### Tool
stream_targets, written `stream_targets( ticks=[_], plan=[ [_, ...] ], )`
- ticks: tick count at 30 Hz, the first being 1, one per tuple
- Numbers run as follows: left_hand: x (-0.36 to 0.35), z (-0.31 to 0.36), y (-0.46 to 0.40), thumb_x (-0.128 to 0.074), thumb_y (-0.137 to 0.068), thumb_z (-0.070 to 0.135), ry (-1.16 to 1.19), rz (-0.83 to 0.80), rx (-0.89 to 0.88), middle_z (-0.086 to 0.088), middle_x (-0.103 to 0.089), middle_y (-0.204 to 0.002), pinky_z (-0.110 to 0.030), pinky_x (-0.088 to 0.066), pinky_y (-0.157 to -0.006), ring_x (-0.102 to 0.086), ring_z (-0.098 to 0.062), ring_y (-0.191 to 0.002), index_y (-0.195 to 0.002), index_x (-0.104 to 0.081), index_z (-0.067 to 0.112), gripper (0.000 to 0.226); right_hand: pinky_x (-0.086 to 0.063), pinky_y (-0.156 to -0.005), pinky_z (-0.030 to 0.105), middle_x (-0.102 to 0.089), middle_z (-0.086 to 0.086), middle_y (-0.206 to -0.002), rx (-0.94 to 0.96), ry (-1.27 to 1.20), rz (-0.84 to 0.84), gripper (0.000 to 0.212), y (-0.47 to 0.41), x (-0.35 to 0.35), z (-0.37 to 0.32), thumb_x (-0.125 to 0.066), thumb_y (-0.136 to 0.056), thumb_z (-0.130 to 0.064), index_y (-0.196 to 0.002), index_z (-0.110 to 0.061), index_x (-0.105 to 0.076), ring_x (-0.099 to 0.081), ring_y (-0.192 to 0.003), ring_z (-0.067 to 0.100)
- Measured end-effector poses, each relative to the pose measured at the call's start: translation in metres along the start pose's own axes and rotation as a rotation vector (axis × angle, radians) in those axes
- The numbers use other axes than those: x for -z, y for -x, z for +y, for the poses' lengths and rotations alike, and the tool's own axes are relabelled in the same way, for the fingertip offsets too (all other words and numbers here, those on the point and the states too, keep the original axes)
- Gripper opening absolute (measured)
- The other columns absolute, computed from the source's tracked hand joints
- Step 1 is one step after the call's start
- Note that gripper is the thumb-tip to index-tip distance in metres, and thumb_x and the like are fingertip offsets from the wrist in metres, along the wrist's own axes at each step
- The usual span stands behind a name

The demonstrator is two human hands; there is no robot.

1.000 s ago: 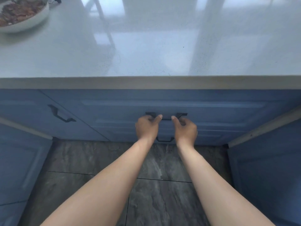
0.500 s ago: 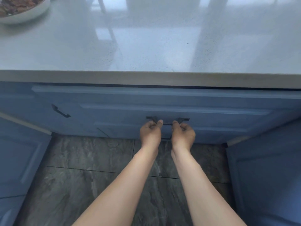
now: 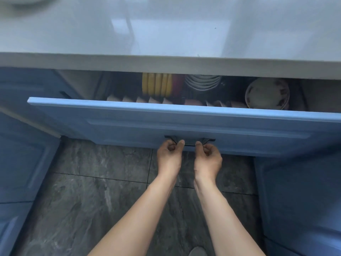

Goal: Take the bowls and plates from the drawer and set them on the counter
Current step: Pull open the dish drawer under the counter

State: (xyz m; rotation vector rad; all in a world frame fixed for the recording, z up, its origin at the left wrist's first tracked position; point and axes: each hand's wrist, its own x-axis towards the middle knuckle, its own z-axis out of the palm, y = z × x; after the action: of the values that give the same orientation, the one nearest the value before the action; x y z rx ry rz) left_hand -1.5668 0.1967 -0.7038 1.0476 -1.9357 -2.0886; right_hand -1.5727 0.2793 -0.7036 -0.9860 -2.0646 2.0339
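Both hands grip the dark metal bar handle (image 3: 190, 142) on the front of the wide light-blue drawer (image 3: 184, 124). The left hand (image 3: 169, 157) curls shut around the handle's left end, thumb on top; the right hand (image 3: 208, 158) is closed the same way around its right end, the two hands just beside each other. The drawer stands partly pulled out under the front edge of the glossy pale grey table (image 3: 166, 34). In the gap, a row of yellow plates (image 3: 156, 84) stands upright on edge near the middle, with a red piece (image 3: 178, 85) touching it on the right. Next comes a nested group of white bowls (image 3: 203, 82), and toward the drawer's right end a white bowl with dark pattern (image 3: 267, 94) lies tipped on its side. Pale plate rims (image 3: 147, 99) peek above the drawer front. Below is dark grey marbled tile floor (image 3: 83, 200).
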Motion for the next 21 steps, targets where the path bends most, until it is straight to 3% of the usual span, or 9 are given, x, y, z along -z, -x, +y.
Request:
stream_targets(
  ticks=[7,16,18,21],
  plan=[
    [0.021,-0.023,0.031,-0.073,-0.073,0.050,-0.024,-0.010,-0.004,0.001,-0.047,-0.064,-0.037,-0.046,-0.072,-0.047,-0.019,-0.069,-0.058,-0.049,0.025,0.038,-0.042,-0.064,0.028,-0.056,-0.007,-0.064,0.035,0.013,-0.011,0.024,0.032,0.028,0.012,-0.073,-0.093,-0.020,-0.076,-0.009,-0.061,-0.049,-0.058,0.007],
    [0.050,-0.040,0.083,-0.072,-0.076,0.046,-0.043,-0.028,0.030,0.009,-0.043,-0.054,-0.046,-0.040,-0.063,-0.040,-0.019,-0.060,-0.052,-0.049,0.030,0.037,-0.041,-0.056,0.017,-0.058,-0.004,-0.065,0.027,0.031,0.010,0.023,0.081,0.063,0.025,-0.073,-0.094,-0.015,-0.080,0.001,-0.064,-0.051,-0.052,-0.002],
    [0.056,-0.042,0.095,-0.072,-0.079,0.043,-0.071,-0.025,0.048,0.010,-0.048,-0.056,-0.055,-0.053,-0.070,-0.048,-0.018,-0.064,-0.054,-0.052,0.030,0.035,-0.042,-0.057,0.019,-0.059,-0.004,-0.065,0.020,0.037,0.008,0.022,0.091,0.071,0.029,-0.073,-0.094,-0.014,-0.079,-0.002,-0.064,-0.050,-0.054,0.001],
    [0.066,-0.048,0.112,-0.072,-0.080,0.043,-0.089,-0.024,0.063,0.011,-0.051,-0.057,-0.061,-0.057,-0.083,-0.054,-0.018,-0.068,-0.057,-0.054,0.029,0.032,-0.044,-0.061,0.023,-0.062,-0.003,-0.067,0.005,0.057,0.008,0.020,0.106,0.083,0.034,-0.073,-0.094,-0.015,-0.079,-0.006,-0.065,-0.054,-0.060,0.009]
  ],
)
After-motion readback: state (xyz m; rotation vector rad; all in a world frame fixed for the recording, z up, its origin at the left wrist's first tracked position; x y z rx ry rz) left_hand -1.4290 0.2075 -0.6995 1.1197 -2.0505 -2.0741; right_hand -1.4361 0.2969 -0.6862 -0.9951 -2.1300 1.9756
